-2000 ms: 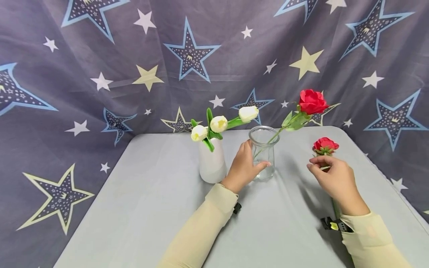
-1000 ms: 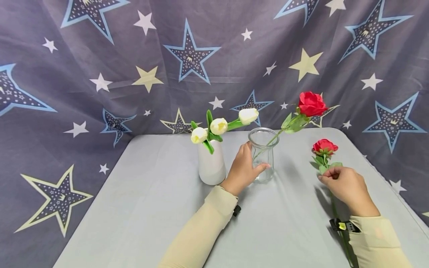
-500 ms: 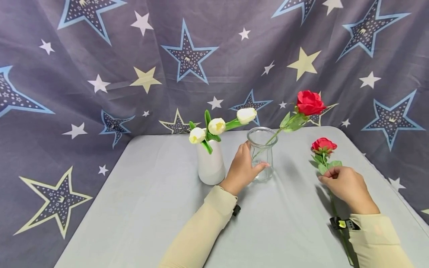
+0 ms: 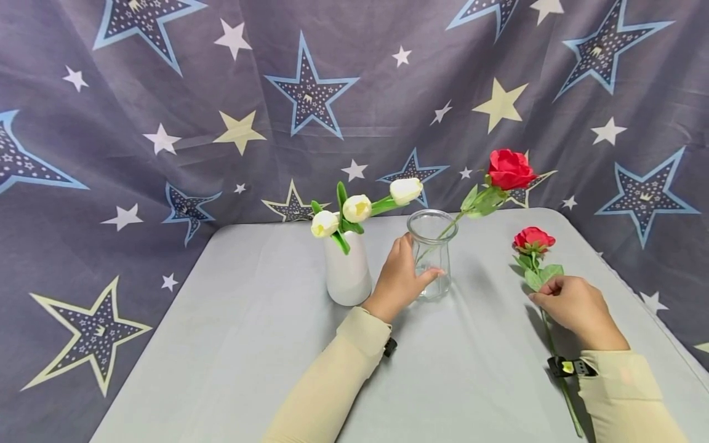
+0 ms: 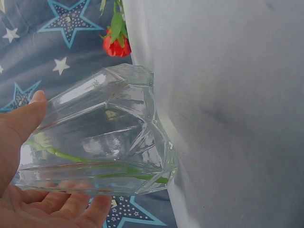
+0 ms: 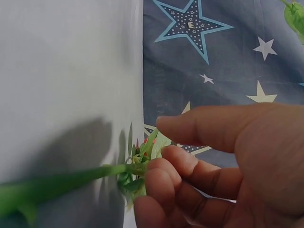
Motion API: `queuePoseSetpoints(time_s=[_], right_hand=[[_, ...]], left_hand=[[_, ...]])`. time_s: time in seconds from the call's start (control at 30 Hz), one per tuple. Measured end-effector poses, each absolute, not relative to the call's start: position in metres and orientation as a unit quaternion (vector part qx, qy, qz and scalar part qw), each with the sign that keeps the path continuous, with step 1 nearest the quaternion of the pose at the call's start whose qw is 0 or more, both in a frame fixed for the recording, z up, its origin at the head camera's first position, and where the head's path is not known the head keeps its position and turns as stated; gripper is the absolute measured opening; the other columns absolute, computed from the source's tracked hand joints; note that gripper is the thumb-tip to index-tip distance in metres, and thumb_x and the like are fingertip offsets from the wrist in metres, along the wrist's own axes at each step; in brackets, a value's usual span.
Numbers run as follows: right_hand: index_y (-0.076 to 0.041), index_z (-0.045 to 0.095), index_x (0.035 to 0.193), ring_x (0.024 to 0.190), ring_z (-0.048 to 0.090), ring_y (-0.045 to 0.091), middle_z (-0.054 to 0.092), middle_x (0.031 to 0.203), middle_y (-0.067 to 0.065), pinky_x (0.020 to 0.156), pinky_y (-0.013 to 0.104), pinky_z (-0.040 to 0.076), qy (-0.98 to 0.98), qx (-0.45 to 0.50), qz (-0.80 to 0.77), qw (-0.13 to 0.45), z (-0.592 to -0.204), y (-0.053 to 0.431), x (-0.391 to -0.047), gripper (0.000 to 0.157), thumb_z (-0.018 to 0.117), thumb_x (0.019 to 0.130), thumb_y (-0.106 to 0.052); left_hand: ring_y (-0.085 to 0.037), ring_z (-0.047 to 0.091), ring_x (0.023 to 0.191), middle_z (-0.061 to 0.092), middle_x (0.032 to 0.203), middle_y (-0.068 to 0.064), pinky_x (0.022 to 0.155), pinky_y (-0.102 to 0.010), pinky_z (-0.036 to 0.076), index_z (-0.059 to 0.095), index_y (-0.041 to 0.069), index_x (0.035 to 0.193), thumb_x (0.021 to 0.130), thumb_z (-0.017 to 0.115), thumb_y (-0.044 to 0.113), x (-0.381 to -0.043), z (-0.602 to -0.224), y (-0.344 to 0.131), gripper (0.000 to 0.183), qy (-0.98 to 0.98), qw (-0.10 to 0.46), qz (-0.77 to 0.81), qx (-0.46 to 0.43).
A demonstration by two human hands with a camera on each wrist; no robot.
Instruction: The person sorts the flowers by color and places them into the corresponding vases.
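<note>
A clear glass vase (image 4: pixel 434 271) stands on the grey table, one red rose (image 4: pixel 511 170) leaning out of it to the right. My left hand (image 4: pixel 400 278) grips the vase from its left side; the left wrist view shows the thumb on one side of the glass (image 5: pixel 99 128) and the fingers on the other. A second red rose (image 4: pixel 534 239) is at the right, its long stem pointing towards me. My right hand (image 4: pixel 576 307) pinches that stem just below the leaves. In the right wrist view the fingertips partly hide the stem (image 6: pixel 61 187).
Left of the glass vase, close to my left hand, stands a white vase (image 4: pixel 348 271) holding white tulips (image 4: pixel 357 209). A star-patterned curtain (image 4: pixel 310 98) hangs behind the table (image 4: pixel 238 344).
My right hand has moved slightly right and towards me, from near the rose's bloom to its stem below the leaves. My left hand keeps its grip on the glass vase.
</note>
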State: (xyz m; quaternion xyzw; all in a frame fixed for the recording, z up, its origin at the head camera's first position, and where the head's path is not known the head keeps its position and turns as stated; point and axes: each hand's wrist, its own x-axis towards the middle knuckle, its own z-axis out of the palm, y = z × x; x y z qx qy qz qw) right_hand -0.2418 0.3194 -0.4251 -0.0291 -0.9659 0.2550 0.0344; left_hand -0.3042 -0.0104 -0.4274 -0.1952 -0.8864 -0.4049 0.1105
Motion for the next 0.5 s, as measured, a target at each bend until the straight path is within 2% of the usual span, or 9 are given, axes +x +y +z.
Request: queuePoseSetpoints(time_s=[0.5], right_hand=[[-0.006,0.067,0.089,0.067,0.052,0.022,0.062,0.077,0.005,0.054,0.033,0.039,-0.965,-0.045,0.256,0.019,-0.4299,0.3237,-0.2449,0.027,0.074,0.091,-0.032]], left_hand=[[-0.026,0.046,0.144,0.041,0.154,-0.015,0.116,-0.039,0.043,0.024,0.005,0.16,0.091,0.081,0.04,-0.3031,-0.427,-0.0109,0.096,-0.887,0.101,-0.407,-0.194]])
